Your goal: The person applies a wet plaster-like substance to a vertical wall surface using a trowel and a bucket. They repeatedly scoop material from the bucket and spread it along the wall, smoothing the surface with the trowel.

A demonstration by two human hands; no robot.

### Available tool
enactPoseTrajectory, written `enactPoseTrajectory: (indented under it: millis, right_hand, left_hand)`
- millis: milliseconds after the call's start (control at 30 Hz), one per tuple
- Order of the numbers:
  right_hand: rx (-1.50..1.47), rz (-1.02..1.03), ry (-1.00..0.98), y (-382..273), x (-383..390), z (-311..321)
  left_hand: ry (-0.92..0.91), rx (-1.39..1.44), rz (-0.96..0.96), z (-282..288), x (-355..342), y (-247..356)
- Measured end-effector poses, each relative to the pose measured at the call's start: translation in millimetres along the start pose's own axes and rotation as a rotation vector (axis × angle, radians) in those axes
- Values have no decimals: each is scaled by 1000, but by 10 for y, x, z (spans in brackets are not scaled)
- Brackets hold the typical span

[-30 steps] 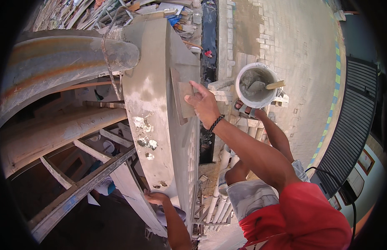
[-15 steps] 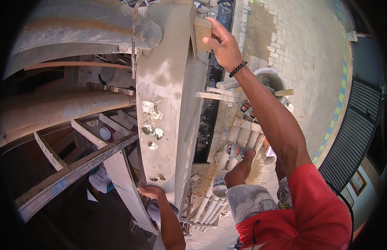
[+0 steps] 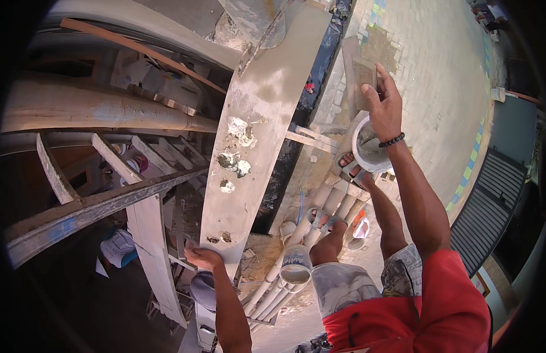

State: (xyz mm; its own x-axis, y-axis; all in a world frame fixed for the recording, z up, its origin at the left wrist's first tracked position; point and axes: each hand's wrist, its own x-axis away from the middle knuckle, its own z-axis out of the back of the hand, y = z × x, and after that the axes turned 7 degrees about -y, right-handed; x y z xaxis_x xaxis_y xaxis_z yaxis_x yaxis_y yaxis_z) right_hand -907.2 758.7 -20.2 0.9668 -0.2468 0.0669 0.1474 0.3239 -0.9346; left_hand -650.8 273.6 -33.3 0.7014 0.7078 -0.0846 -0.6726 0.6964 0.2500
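Note:
In my right hand [image 3: 385, 109] is a wooden plastering float [image 3: 348, 70], its block handle pinched between thumb and fingers. The float hangs in the air right of the concrete beam [image 3: 258, 159], apart from it, just above a white bucket [image 3: 360, 162] of grey mix. My left hand [image 3: 203, 257] is closed on the near left edge of the beam, its fingertips partly hidden. The beam's grey face has rough white patches [image 3: 242, 132] and small holes [image 3: 226, 236].
Left of the beam, a wooden ladder [image 3: 108, 196] leans beside a thick bamboo pole [image 3: 102, 109]. My sandalled feet [image 3: 326, 219] stand on bamboo poles [image 3: 267, 294]. Another bucket [image 3: 296, 273] is near them. A dark ditch [image 3: 279, 197] runs along the beam; paving [image 3: 438, 100] lies beyond.
My right hand has drawn the float off the beam's far right edge, moving right and nearer, over by the bucket. My left hand stays on the beam's edge. The view has tilted.

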Motion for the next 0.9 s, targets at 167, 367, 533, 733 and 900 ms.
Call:
enactPoseTrajectory:
  millis: [167, 367, 533, 733, 900]
  right_hand:
    - [593, 274, -52, -419, -787, 187]
    - [777, 418, -327, -561, -671, -46]
    - [659, 408, -534, -820, -133, -87]
    - [871, 441, -200, -515, -906, 103]
    - [789, 423, -467, -629, -238, -147]
  left_hand:
    - [1, -57, -19, 1, -34, -49]
    - [-14, -75, 0, -76, 3, -64]
    - [17, -90, 21, 66, -49, -44]
    - [16, 29, -7, -90, -14, 81]
    - [0, 70, 32, -57, -22, -114]
